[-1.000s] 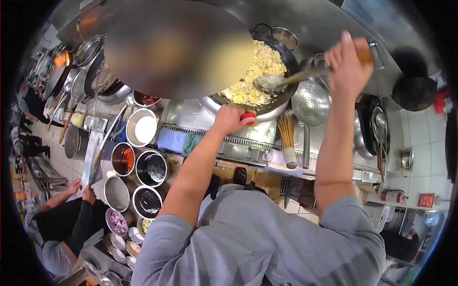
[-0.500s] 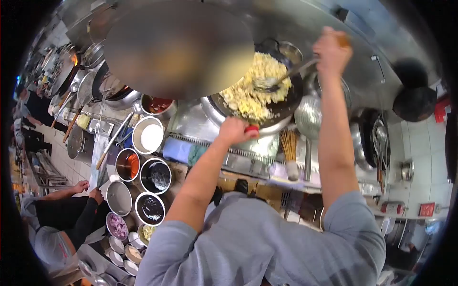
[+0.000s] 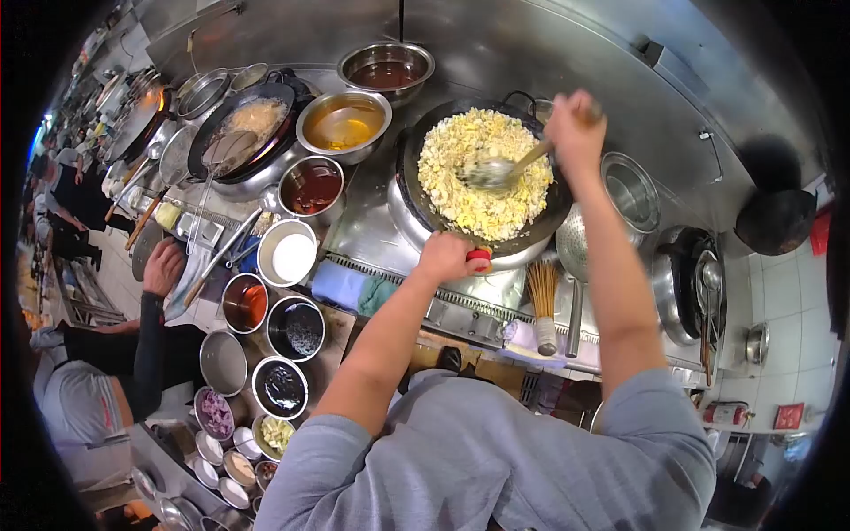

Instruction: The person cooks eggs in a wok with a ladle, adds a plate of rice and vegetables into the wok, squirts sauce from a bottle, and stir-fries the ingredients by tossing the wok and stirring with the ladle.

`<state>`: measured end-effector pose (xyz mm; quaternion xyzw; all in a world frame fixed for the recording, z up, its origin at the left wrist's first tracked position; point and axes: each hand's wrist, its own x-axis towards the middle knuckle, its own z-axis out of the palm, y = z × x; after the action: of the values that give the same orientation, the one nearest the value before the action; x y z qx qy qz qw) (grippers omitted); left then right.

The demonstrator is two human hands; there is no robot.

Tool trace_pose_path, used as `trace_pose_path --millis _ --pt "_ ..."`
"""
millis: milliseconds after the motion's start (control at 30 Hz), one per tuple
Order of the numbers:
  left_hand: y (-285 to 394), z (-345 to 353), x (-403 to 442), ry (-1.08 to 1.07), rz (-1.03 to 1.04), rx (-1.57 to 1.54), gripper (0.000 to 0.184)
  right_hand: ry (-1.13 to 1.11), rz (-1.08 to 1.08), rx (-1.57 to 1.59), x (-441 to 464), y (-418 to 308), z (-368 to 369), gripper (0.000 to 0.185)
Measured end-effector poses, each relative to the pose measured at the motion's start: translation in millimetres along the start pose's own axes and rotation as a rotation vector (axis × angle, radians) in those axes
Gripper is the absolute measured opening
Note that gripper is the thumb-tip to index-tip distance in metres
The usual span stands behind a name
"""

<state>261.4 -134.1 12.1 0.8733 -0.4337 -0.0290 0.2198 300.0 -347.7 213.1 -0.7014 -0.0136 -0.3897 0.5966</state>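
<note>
A large black wok [image 3: 409, 190] sits on the burner in front of me, holding a heap of yellow and white egg fried rice [image 3: 478, 164]. My left hand [image 3: 447, 258] is closed around the wok's handle, whose red end [image 3: 479, 258] shows beside my fingers. In my right hand [image 3: 575, 133], a ladle [image 3: 491, 174] is gripped by its wooden handle. The ladle's bowl, blurred by motion, rests in or just over the rice. A perforated strainer [image 3: 573, 243] and a bamboo wok brush [image 3: 543, 301] lie right of the wok.
Left of the wok stand a bowl of yellow oil [image 3: 343, 124], a pot of red sauce [image 3: 312, 186], a pot of white powder [image 3: 290, 257] and several dark sauce pots. Another wok [image 3: 252, 124] of bubbling oil is further left. A co-worker's hand [image 3: 164, 265] reaches in at the left.
My right hand has moved down and left with the ladle. The rice now lies more gathered in the wok. The co-worker's hand has risen toward the counter. My left hand keeps its grip.
</note>
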Motion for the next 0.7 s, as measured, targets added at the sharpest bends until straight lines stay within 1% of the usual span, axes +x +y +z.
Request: trace_pose_path --millis 33,67,100,167,200,233,267,300,333,367,400,433,467,500,533,567,633,667,700 --pt "-0.7 3.2 -1.1 0.017 0.006 -0.002 0.052 0.065 0.095 -0.002 24.6 -18.1 -3.4 0.030" --pt "-1.4 3.8 -0.4 0.039 0.014 -0.003 0.052 0.141 0.028 0.065 47.5 -24.6 -10.1 0.027" --pt "-3.9 -0.9 5.0 0.050 0.015 0.002 0.052 0.137 0.017 0.069 53.5 -25.6 -15.7 0.027" --pt "-2.0 0.8 -0.7 0.039 0.024 -0.044 0.052 0.234 -0.138 0.221 45.0 -17.1 -28.2 0.024" --pt "-2.0 3.3 -1.1 0.048 0.019 -0.049 0.052 0.215 -0.064 0.198 29.0 14.0 -13.2 0.025" --pt "-3.1 4.1 0.1 0.057 0.022 -0.051 0.052 0.052 -0.027 0.268 22.3 13.4 -7.0 0.024" --pt "-6.4 7.1 0.5 0.099 0.061 -0.054 0.052 0.035 0.137 0.226 32.8 -1.5 9.4 0.022" --pt "-3.1 5.4 -3.7 0.075 0.069 -0.062 0.052 0.022 0.098 0.120 49.9 -14.0 23.8 0.022" --pt "2.9 -0.3 -5.4 0.015 0.013 -0.061 0.050 0.013 0.068 0.007 64.7 -14.2 26.0 0.022" --pt "3.4 -5.1 -1.0 -0.022 -0.045 -0.053 0.048 0.024 0.072 -0.003 75.6 -6.4 19.5 0.022" --pt "-5.2 8.9 0.2 0.046 0.014 -0.058 0.047 0.097 0.024 0.090 86.4 0.6 15.1 0.026" --pt "-2.7 7.0 -2.2 0.037 0.011 -0.073 0.047 0.168 -0.011 0.181 85.1 8.3 11.0 0.030" --pt "-1.4 3.4 -2.1 0.004 0.008 -0.041 0.047 0.233 -0.074 0.330 74.9 22.6 17.6 0.030" --pt "-1.4 -0.4 -0.1 -0.023 0.006 -0.002 0.047 0.237 0.061 0.169 57.0 27.6 27.5 0.029" --pt "-2.4 4.6 -0.3 0.082 0.035 -0.035 0.052 0.206 -0.104 -0.198 63.3 30.4 27.6 0.029" --pt "-4.0 4.3 3.7 0.084 0.027 -0.035 0.052 0.162 -0.272 -0.560 69.6 28.6 29.8 0.028" --pt "-3.4 4.9 -2.3 0.133 0.050 -0.117 0.053 0.023 0.254 -0.564 82.6 -30.5 26.4 0.029" --pt "-4.0 6.2 -0.4 0.079 0.026 -0.066 0.053 0.011 0.249 -0.560 69.8 -36.1 25.0 0.029" --pt "-7.8 8.5 1.9 0.094 0.005 -0.065 0.053 0.041 0.168 -0.439 46.1 -45.8 23.6 0.027"
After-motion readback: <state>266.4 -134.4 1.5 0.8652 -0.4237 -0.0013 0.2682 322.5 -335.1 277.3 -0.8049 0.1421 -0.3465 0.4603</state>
